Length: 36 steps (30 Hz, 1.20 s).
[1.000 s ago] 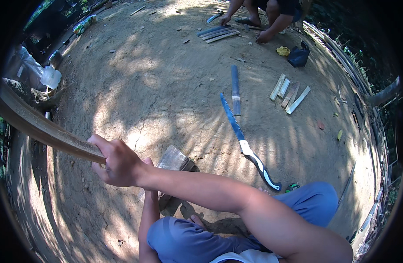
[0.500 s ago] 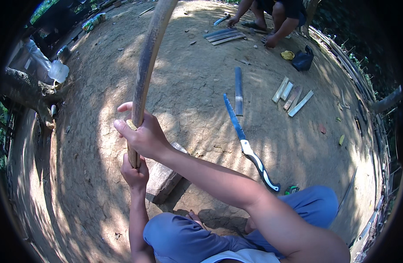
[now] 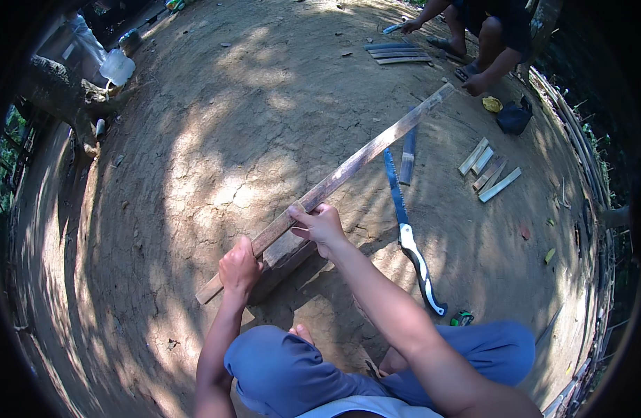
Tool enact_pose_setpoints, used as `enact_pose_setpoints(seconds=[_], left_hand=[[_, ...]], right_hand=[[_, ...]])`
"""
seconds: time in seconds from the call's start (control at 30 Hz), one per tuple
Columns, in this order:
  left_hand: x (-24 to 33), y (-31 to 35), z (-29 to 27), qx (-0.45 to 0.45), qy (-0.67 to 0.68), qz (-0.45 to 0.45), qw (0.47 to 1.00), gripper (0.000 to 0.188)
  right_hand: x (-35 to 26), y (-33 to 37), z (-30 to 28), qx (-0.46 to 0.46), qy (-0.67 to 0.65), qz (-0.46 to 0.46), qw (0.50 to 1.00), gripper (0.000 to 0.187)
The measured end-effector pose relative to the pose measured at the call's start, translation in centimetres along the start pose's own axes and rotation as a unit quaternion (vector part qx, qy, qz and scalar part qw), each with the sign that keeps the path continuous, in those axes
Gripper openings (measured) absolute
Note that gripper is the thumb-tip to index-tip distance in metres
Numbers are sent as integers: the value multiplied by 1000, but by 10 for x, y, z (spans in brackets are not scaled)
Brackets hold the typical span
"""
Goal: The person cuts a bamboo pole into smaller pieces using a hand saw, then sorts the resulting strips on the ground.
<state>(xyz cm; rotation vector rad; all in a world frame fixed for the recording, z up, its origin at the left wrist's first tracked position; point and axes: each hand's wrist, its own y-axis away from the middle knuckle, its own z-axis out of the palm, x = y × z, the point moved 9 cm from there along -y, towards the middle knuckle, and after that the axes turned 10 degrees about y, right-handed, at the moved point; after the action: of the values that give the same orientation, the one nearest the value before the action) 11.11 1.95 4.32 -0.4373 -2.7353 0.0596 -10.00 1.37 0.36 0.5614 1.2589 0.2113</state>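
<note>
A long, narrow brown wooden slat [image 3: 365,155], possibly split bamboo, slants from near my left knee up to the far right. My left hand [image 3: 240,267] is wrapped round it near its lower end. Farther up, my right hand [image 3: 322,228] pinches the slat between thumb and fingers; a small pale edge shows at the thumb, too small to name. Beneath the slat and my hands lies a squared wooden block [image 3: 282,256] on the ground. Right of my right hand rests a folding saw [image 3: 404,223] with a white and black handle, its blade tip close to the slat.
A dark flat strip [image 3: 408,157] lies beyond the saw, partly behind the slat. Several short pale pieces [image 3: 489,167] sit farther right. A green-black tape measure [image 3: 462,319] is near my right knee. Another person [image 3: 484,42] squats far right beside several strips [image 3: 398,53].
The slat has swung from nearly upright down to a rightward slant, lower over the block. Both hands moved right with it. The view has shifted slightly, too.
</note>
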Motion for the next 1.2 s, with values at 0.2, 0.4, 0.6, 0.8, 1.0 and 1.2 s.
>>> enact_pose_setpoints(seconds=[0.2,0.4,0.6,0.8,1.0,1.2], left_hand=[[-6,-6,9,-46,-6,-26,999,28],[24,-26,31,-58,19,0,998,35],[17,-14,16,-35,35,-33,998,46],[61,-25,12,-36,78,37,996,51],[50,-54,32,-132,94,-39,986,46],[15,-45,58,-104,71,-16,992,44]], right_hand=[[25,-22,-9,28,-14,43,999,27],[14,-33,-47,41,-1,39,998,30],[29,-48,-24,13,38,62,997,26],[30,-43,-40,34,20,50,998,29],[9,-26,-13,-43,130,31,990,51],[-44,52,-180,-266,677,12,686,87]])
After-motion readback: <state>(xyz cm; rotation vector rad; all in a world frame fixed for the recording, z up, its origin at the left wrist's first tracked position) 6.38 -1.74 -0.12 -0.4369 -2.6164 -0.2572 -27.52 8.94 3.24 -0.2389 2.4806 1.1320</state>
